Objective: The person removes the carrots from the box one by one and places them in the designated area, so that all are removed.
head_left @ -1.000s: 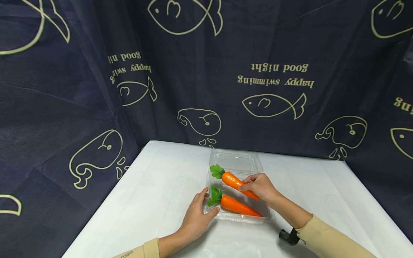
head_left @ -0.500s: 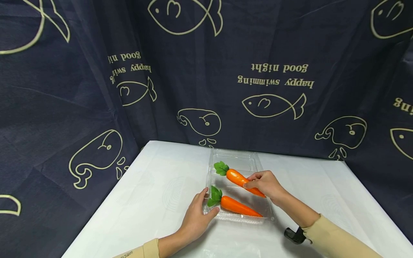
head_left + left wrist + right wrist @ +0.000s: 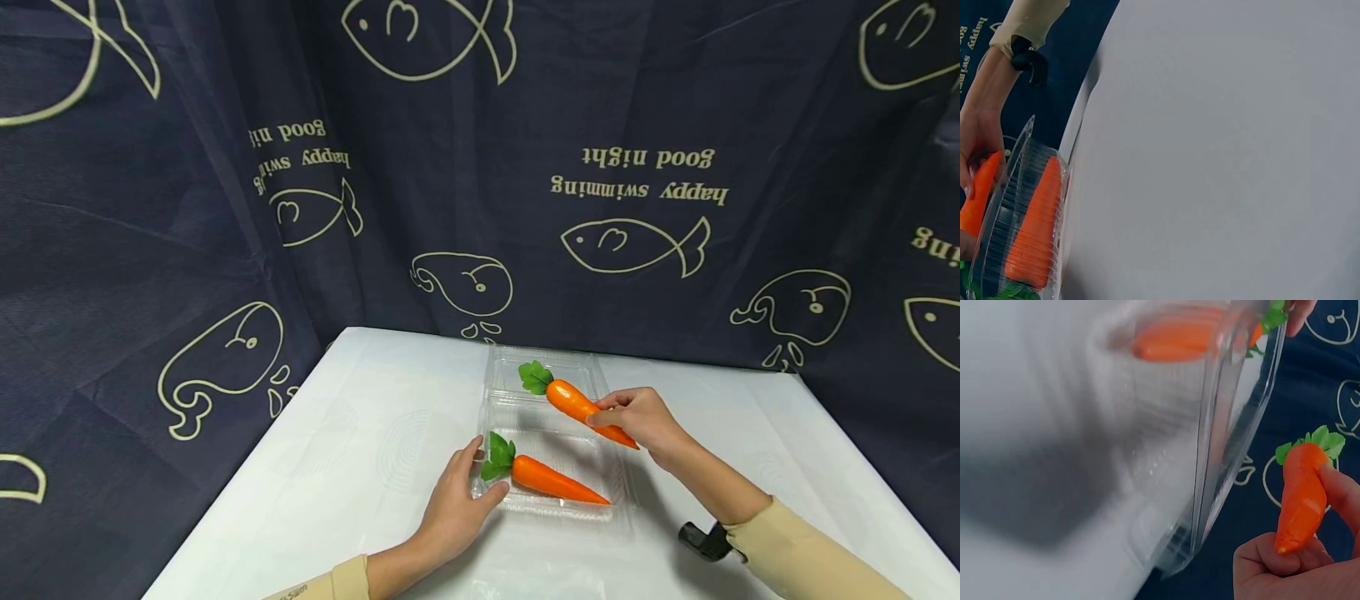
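Note:
One orange carrot with green leaves [image 3: 558, 481] lies along the near side of a clear plastic container [image 3: 551, 510]. My left hand [image 3: 457, 504] holds the container's left end, thumb on the near rim and fingers along the left side. Above the container's far right part, a second carrot [image 3: 572, 402] is pinched near its thin end between the thumb and fingers of my right hand [image 3: 643, 423]. Its leaves point to the far left. In the right wrist view this carrot [image 3: 1302, 494] shows tip first, above and apart from the container [image 3: 1207, 450].
The container's hinged lid [image 3: 551, 371] lies folded back at the far side. A white table [image 3: 375, 417] carries everything, with a dark fish-print curtain [image 3: 450, 183] behind it. A black wrist mount [image 3: 705, 542] sits under the right sleeve.
My right hand has lifted the second carrot up and to the right, away from the one lying in the container. The left hand and the container stay where they were.

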Demonstrator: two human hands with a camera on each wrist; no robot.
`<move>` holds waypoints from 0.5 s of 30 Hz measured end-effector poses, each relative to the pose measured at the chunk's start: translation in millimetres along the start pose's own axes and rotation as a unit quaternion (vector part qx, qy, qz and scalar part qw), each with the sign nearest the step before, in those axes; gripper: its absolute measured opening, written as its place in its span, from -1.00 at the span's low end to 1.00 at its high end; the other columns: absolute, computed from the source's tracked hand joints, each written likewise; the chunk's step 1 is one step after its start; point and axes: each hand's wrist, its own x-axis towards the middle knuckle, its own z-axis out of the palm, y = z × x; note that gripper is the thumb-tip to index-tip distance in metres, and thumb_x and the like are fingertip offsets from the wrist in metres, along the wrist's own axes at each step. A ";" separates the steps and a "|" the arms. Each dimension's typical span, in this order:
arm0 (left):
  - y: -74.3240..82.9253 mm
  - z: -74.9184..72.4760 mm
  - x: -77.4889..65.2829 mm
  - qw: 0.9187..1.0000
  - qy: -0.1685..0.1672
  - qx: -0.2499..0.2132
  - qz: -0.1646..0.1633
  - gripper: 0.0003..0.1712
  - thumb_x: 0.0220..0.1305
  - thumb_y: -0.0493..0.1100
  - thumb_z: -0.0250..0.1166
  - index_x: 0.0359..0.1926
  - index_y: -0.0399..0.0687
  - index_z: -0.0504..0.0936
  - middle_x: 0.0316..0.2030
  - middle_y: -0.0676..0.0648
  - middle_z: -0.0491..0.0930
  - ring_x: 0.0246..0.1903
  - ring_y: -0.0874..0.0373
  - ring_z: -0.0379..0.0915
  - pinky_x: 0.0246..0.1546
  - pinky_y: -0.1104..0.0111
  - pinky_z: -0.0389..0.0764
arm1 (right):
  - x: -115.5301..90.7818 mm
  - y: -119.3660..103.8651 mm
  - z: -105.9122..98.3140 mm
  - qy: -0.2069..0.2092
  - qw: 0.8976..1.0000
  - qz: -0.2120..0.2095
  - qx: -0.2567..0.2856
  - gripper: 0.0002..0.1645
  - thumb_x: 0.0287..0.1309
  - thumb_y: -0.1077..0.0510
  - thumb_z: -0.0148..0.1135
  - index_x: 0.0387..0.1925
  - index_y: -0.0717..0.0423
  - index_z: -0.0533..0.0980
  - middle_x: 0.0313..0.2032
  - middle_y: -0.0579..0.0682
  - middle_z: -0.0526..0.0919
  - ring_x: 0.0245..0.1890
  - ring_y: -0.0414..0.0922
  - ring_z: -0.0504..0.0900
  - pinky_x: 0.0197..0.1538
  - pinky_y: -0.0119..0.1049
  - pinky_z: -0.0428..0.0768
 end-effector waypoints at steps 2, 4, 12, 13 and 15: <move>0.3 -0.1 0.1 1.000 0.000 0.000 0.001 -0.12 0.28 0.03 0.38 0.49 -0.17 0.23 0.21 -0.07 0.47 0.23 -0.02 0.41 0.27 -0.07 0.40 | 0.7 0.7 -4.8 0.005 1.000 0.000 -0.005 -0.63 -0.07 0.15 0.57 -0.21 0.27 0.71 -0.29 -0.01 0.75 -0.33 -0.12 0.64 -0.29 -0.26 0.63; 0.6 -0.2 0.3 1.000 0.001 0.001 0.001 -0.12 0.28 0.03 0.38 0.49 -0.17 0.23 0.21 -0.08 0.47 0.23 -0.02 0.41 0.27 -0.07 0.40 | 1.4 1.6 -9.3 0.009 1.000 0.000 -0.010 -0.61 -0.06 0.13 0.56 -0.19 0.27 0.71 -0.30 -0.01 0.75 -0.34 -0.12 0.64 -0.29 -0.26 0.63; 1.9 -0.1 0.3 1.000 -0.004 -0.004 0.000 -0.12 0.29 0.03 0.37 0.49 -0.19 0.21 0.23 -0.11 0.46 0.24 -0.04 0.40 0.28 -0.08 0.38 | 5.0 7.7 -23.0 0.025 0.999 0.003 -0.021 -0.59 -0.03 0.13 0.55 -0.16 0.30 0.70 -0.32 -0.03 0.75 -0.34 -0.14 0.65 -0.29 -0.28 0.63; 2.0 0.0 0.2 1.000 -0.004 -0.005 -0.001 -0.11 0.29 0.03 0.37 0.50 -0.19 0.21 0.23 -0.11 0.46 0.24 -0.04 0.40 0.28 -0.08 0.38 | 5.5 8.6 -24.6 0.027 0.999 0.003 -0.022 -0.59 -0.03 0.13 0.55 -0.16 0.30 0.70 -0.32 -0.03 0.75 -0.34 -0.14 0.65 -0.28 -0.28 0.63; 2.1 0.1 0.2 1.000 -0.005 -0.005 -0.002 -0.11 0.29 0.03 0.37 0.50 -0.19 0.20 0.23 -0.10 0.46 0.24 -0.04 0.39 0.29 -0.09 0.38 | 6.6 10.3 -27.7 0.032 0.999 0.005 -0.023 -0.58 -0.02 0.12 0.54 -0.15 0.31 0.70 -0.31 -0.02 0.76 -0.34 -0.15 0.64 -0.28 -0.28 0.63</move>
